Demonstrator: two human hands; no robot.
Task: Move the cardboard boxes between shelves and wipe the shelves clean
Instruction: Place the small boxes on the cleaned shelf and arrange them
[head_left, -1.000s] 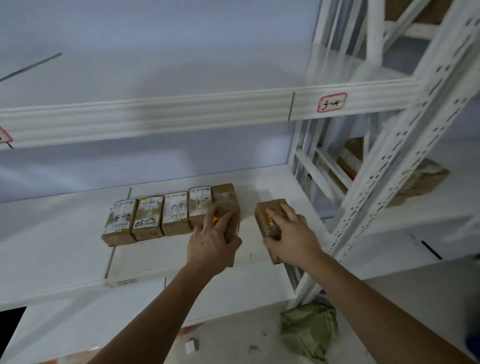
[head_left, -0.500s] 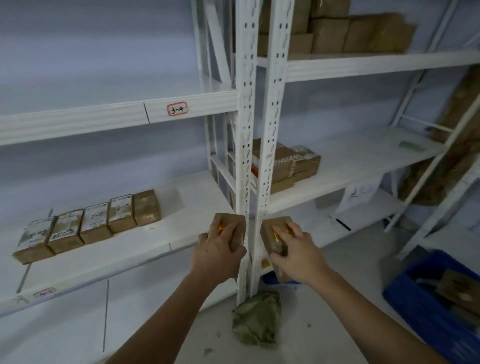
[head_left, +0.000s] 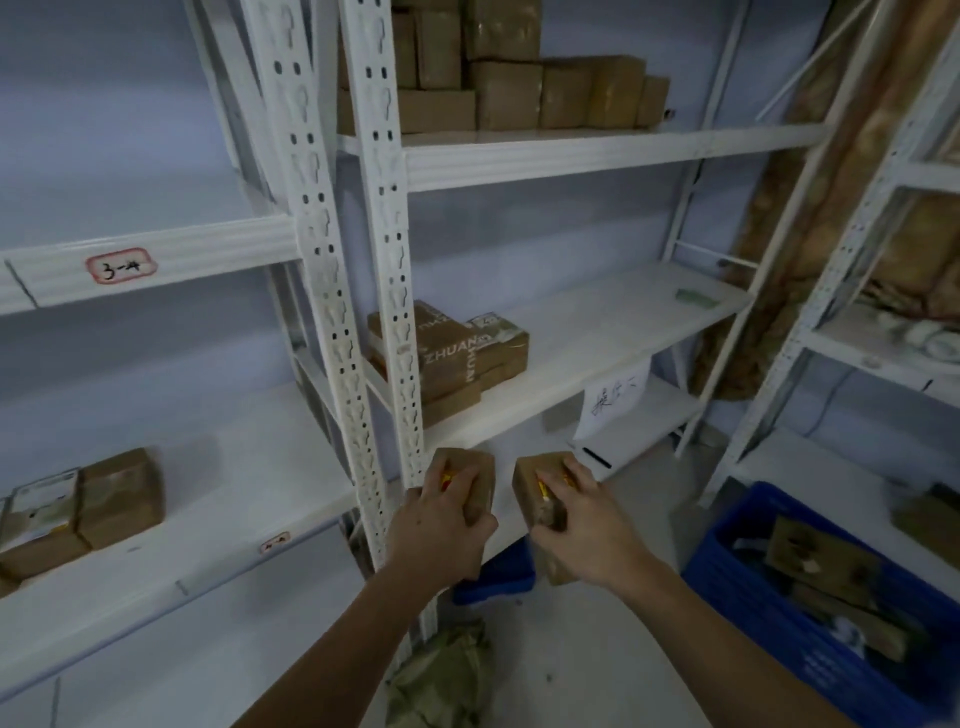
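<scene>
Head view: two white perforated steel uprights (head_left: 363, 291) stand at 12 o'clock from the hands, directly between them and the middle shelf (head_left: 597, 343) of the right-hand rack. On that shelf, at 12 o'clock, lies a stack of flat brown boxes (head_left: 452, 358) with printed lettering. Higher, at 1 o'clock, taped cartons (head_left: 519, 78) crowd the top shelf. At 9 o'clock, two small boxes (head_left: 78, 509) sit on the left rack's shelf. At 4 o'clock a blue plastic crate (head_left: 779, 639) holds cardboard pieces. A crumpled greenish cloth (head_left: 447, 675) lies on the floor at 6 o'clock.

The left hand (head_left: 441, 530) grips a small cardboard box (head_left: 475, 473), fingers curled over it. The right hand (head_left: 587, 519) grips a second cardboard box (head_left: 535, 488), just beside the first, both held in the air before the uprights.
</scene>
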